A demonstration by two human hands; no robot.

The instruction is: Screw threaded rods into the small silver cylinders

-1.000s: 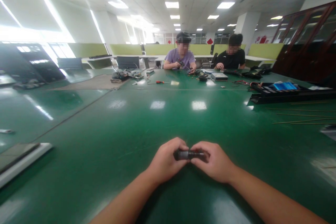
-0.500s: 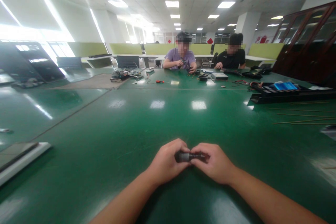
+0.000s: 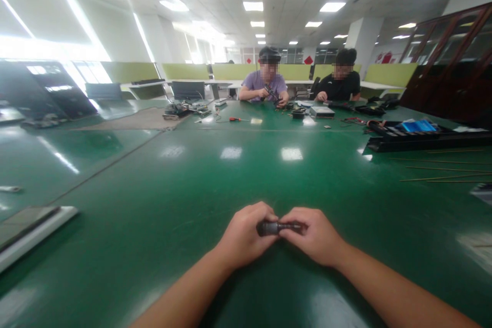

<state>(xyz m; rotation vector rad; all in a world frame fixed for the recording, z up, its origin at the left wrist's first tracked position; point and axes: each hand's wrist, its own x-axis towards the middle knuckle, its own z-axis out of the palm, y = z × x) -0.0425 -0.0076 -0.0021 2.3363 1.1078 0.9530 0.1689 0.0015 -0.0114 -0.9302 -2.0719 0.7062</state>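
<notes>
A small dark cylindrical part, with a greyish barrel and a thinner ridged stem toward the right, lies crosswise between my two hands above the green table. Its thick end is wrapped by the fingers of my left hand. On the stem side, the thumb and fingers of my right hand pinch it. Both hands are closed and their fingertips nearly meet. The ends of the part are covered by the fingers, and its exact kind cannot be made out.
A screwdriver with a red handle lies farther back. At right are a black tray and several thin rods; at left, a white-edged panel. Across the table two people sit, one handling a dark tool.
Both hands keep their grip on the dark cylindrical part, nearly in the same place. The view has shifted very slightly.
</notes>
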